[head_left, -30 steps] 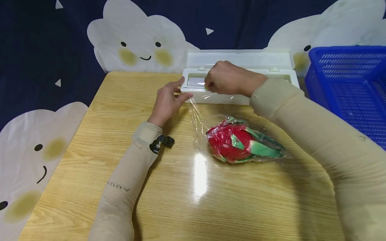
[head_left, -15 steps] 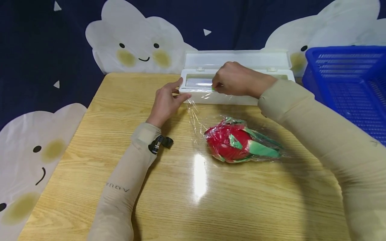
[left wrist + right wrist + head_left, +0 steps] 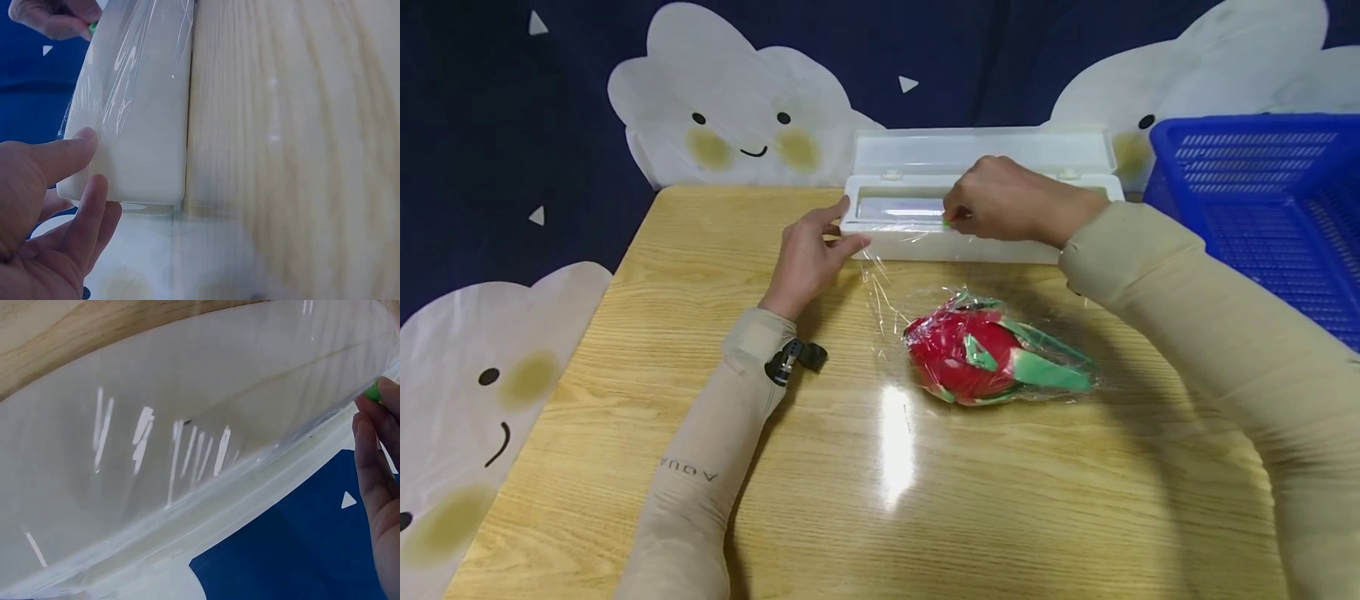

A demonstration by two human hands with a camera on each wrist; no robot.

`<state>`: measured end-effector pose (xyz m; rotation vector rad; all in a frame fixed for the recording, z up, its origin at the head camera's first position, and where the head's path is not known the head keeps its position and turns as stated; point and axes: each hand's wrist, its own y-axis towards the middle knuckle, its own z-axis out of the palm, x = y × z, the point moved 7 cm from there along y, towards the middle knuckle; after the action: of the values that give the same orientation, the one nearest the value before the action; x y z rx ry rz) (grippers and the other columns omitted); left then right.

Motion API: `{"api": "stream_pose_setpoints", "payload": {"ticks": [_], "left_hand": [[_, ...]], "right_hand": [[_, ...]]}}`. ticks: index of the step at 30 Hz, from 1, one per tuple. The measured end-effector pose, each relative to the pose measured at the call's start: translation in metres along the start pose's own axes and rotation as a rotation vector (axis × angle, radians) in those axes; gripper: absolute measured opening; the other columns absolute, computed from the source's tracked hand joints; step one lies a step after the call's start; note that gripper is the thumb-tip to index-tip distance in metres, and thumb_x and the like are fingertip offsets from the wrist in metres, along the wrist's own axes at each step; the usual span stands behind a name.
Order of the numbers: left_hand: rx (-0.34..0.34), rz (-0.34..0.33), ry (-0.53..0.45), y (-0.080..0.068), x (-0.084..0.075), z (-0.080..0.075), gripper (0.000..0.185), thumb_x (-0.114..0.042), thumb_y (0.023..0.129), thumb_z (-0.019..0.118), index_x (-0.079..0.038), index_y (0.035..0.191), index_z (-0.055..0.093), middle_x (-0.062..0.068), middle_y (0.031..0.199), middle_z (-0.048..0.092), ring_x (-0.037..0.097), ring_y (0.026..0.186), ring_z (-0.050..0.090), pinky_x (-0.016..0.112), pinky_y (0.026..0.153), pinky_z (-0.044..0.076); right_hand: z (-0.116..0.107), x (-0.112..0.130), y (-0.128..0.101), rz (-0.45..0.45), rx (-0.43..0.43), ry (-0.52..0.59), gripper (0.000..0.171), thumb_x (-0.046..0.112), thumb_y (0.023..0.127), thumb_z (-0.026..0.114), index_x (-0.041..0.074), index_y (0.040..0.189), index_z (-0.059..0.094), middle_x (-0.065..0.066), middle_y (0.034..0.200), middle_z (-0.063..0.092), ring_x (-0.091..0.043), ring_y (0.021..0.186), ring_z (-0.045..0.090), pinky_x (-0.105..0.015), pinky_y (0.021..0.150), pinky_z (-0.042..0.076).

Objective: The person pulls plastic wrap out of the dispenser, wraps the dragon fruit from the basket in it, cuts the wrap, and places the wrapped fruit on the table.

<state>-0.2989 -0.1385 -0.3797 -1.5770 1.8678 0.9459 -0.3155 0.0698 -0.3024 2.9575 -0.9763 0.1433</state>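
A white cling film dispenser point(image 3: 902, 244) lies along the back of the table, lid raised, the film roll point(image 3: 898, 208) showing inside. My left hand point(image 3: 808, 254) holds its left end, thumb point(image 3: 75, 150) on the front and fingers around the end. My right hand point(image 3: 1007, 200) pinches a small green slider cutter point(image 3: 373, 392) at the front rim, near the dispenser's middle. Clear film point(image 3: 128, 69) drapes down over the dispenser's front. In front of it sits a red and green dragon fruit point(image 3: 962, 354), wrapped in film that trails up towards the dispenser.
A blue plastic basket point(image 3: 1247, 217) stands at the back right, beside the dispenser. Dark cloth with printed clouds point(image 3: 737, 100) hangs behind the wooden table point(image 3: 820, 500). Light glares off the tabletop left of the fruit.
My right hand has slid right along the dispenser's front rim with the green slider cutter, uncovering more of the roll. The left hand keeps its hold on the left end.
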Motion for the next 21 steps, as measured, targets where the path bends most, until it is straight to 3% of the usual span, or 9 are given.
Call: {"api": "stream_pose_setpoints", "payload": {"ticks": [7, 21], "left_hand": [[-0.007, -0.004, -0.007, -0.001, 0.002, 0.000, 0.067, -0.027, 0.092, 0.080, -0.009, 0.151, 0.052, 0.013, 0.152, 0.058, 0.030, 0.118, 0.073, 0.041, 0.091, 0.064], [-0.007, 0.001, -0.018, 0.001, 0.000, 0.001, 0.067, -0.026, 0.092, 0.080, -0.009, 0.150, 0.052, 0.014, 0.151, 0.059, 0.029, 0.117, 0.073, 0.041, 0.090, 0.064]], "right_hand": [[0.000, -0.004, -0.008, -0.017, -0.014, -0.013, 0.009, 0.003, 0.092, 0.070, 0.004, 0.086, 0.077, -0.011, 0.083, 0.078, -0.020, 0.071, 0.065, -0.045, 0.076, 0.059], [-0.003, -0.009, -0.021, 0.029, -0.015, -0.015, 0.006, 0.003, 0.091, 0.075, 0.002, 0.093, 0.080, -0.015, 0.091, 0.080, -0.024, 0.078, 0.072, -0.047, 0.081, 0.062]]}}
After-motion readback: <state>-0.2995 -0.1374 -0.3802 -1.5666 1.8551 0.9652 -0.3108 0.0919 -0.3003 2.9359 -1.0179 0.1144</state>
